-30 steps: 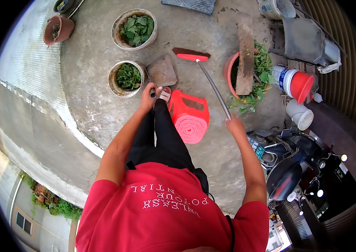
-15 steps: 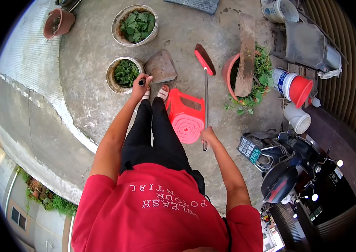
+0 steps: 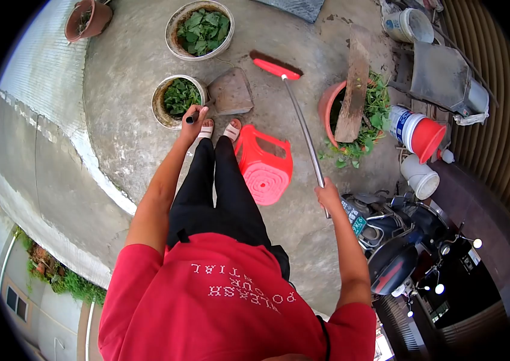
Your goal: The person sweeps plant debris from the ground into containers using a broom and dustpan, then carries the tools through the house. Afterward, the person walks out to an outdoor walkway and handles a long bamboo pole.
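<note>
My left hand (image 3: 194, 116) is closed around the dark handle of a dustpan (image 3: 231, 91), whose dusty brown pan rests on the concrete by a white bucket planter (image 3: 157, 114). My right hand (image 3: 328, 196) grips a broom (image 3: 307, 129) near the top of its metal stick. The broom's red head (image 3: 276, 67), with dark bristles, lies on the ground ahead, turned crosswise and apart from the dustpan. Between the broom stick and my feet (image 3: 231, 129) stands a red plastic stool (image 3: 265, 168).
Another leafy bucket planter (image 3: 178, 48) stands farther ahead. On the right are a terracotta-coloured pot (image 3: 329, 102) with a wooden plank (image 3: 355, 84) across it, a red-and-white bucket (image 3: 428, 135), a white bucket (image 3: 421, 177) and a parked motorcycle (image 3: 393, 259). A raised concrete edge (image 3: 95, 165) runs along the left.
My right hand has moved right, tilting the broom stick. The broom head has swung left and forward, turning crosswise. The dustpan stays by the planter in my left hand.
</note>
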Demonstrator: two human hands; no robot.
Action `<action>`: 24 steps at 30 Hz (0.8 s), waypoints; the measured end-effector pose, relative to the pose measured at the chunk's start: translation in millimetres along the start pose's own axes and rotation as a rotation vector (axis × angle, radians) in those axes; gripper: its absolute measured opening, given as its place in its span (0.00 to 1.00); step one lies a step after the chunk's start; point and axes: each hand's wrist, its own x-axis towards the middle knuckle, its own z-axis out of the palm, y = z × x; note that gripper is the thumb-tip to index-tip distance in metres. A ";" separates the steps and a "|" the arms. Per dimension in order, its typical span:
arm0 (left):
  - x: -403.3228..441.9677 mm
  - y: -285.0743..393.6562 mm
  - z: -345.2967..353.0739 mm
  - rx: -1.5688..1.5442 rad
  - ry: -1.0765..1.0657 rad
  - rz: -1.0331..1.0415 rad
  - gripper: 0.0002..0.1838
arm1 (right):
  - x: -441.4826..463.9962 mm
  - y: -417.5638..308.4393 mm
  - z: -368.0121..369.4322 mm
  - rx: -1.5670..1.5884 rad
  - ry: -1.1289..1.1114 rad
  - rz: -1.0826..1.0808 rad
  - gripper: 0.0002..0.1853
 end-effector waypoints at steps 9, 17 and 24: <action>4.1 4.8 -4.2 -0.001 0.007 -0.023 0.10 | 19.4 -21.8 9.8 -0.710 0.176 -0.131 0.16; 1.2 6.4 -7.4 -0.017 -0.007 -0.039 0.10 | -77.9 26.7 -14.0 -0.318 -0.026 0.136 0.11; -0.3 5.5 -13.5 0.007 0.003 0.039 0.10 | -65.0 -0.7 78.6 0.517 -0.267 0.439 0.08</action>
